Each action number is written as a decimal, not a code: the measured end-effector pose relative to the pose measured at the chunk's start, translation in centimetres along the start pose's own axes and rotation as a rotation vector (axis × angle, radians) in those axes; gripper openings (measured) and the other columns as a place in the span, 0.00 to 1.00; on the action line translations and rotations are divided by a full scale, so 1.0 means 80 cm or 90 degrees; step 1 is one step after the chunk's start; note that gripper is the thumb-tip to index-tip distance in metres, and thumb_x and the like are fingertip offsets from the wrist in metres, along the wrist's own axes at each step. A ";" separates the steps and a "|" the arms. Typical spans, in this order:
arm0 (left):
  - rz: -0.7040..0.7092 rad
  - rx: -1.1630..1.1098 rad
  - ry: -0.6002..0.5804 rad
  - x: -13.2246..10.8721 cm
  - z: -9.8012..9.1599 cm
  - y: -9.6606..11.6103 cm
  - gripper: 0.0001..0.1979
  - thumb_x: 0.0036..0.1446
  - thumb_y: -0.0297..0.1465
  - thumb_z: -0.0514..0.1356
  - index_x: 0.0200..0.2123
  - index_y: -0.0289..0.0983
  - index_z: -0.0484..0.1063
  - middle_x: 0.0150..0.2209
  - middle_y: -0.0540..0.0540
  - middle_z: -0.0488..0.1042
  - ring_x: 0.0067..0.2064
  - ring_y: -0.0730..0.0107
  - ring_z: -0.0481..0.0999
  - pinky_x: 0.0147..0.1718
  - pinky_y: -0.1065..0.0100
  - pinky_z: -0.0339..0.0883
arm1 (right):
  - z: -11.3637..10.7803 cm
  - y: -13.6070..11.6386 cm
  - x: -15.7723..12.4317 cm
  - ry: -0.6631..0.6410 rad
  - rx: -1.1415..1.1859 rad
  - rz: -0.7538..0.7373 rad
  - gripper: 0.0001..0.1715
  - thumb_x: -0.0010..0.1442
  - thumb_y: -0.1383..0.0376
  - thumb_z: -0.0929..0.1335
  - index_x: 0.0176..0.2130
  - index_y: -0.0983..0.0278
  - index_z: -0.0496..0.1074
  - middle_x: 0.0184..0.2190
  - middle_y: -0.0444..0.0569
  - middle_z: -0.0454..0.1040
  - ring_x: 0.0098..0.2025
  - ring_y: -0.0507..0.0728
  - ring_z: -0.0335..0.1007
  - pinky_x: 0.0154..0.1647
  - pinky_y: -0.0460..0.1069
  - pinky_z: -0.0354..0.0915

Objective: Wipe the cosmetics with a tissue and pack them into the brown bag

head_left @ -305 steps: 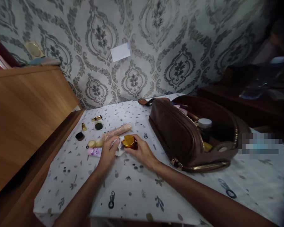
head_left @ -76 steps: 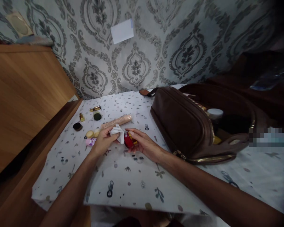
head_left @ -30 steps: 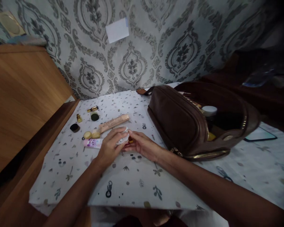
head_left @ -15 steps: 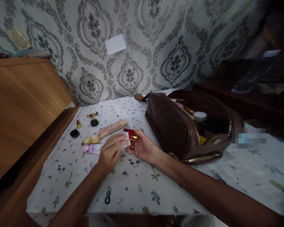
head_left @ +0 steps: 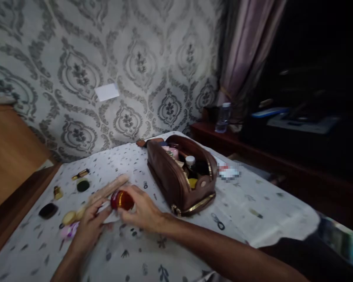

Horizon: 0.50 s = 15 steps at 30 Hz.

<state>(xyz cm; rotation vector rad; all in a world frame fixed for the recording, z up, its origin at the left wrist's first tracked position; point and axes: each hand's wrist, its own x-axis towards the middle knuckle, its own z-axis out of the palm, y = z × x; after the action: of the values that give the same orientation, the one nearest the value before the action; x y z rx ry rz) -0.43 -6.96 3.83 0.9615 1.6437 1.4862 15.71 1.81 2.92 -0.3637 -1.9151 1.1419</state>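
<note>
My right hand is closed round a small red jar with a gold band, tilted just above the table. My left hand pinches a white wipe against the jar's left side. Behind the hands lies a beige tube. A pink and purple tube is partly hidden by my left hand. Beside it sit two small cream-coloured round pieces. Farther left are a dark round lid, a dark green round pot, a gold cap and a black and gold lipstick.
An open brown bag holding bottles and cosmetics stands right of my hands on the patterned tablecloth. A wooden cabinet borders the left. A clear bottle stands on a dark red surface at the back right.
The view has swung to the right, so the table's things appear farther left. The red jar is now turned in my right hand, with the wipe still against it.
</note>
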 end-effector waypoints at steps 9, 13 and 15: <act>-0.139 -0.234 0.153 0.005 0.007 0.006 0.21 0.30 0.25 0.71 0.33 0.38 0.74 0.28 0.52 0.77 0.22 0.72 0.74 0.16 0.78 0.65 | -0.105 -0.107 -0.014 0.018 -0.133 -0.132 0.33 0.52 0.60 0.73 0.54 0.65 0.63 0.48 0.55 0.73 0.47 0.59 0.72 0.50 0.53 0.70; -0.153 -0.233 0.158 0.005 0.017 0.006 0.23 0.25 0.26 0.72 0.32 0.36 0.74 0.29 0.52 0.77 0.24 0.73 0.74 0.17 0.78 0.66 | -0.195 -0.124 -0.012 0.162 -0.155 -0.064 0.25 0.56 0.60 0.71 0.51 0.64 0.63 0.38 0.48 0.75 0.39 0.55 0.73 0.41 0.50 0.69; -0.154 -0.222 0.147 0.005 0.018 0.004 0.24 0.23 0.27 0.73 0.32 0.36 0.74 0.28 0.53 0.76 0.23 0.73 0.72 0.15 0.78 0.64 | -0.233 -0.119 -0.004 0.201 -0.166 -0.045 0.20 0.58 0.61 0.70 0.48 0.64 0.65 0.38 0.47 0.75 0.39 0.55 0.73 0.41 0.50 0.69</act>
<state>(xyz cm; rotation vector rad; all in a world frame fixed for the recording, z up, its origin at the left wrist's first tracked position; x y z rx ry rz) 0.67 -5.89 4.00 0.3993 1.5233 1.6868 32.13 7.23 14.66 -0.5768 -1.7805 0.7385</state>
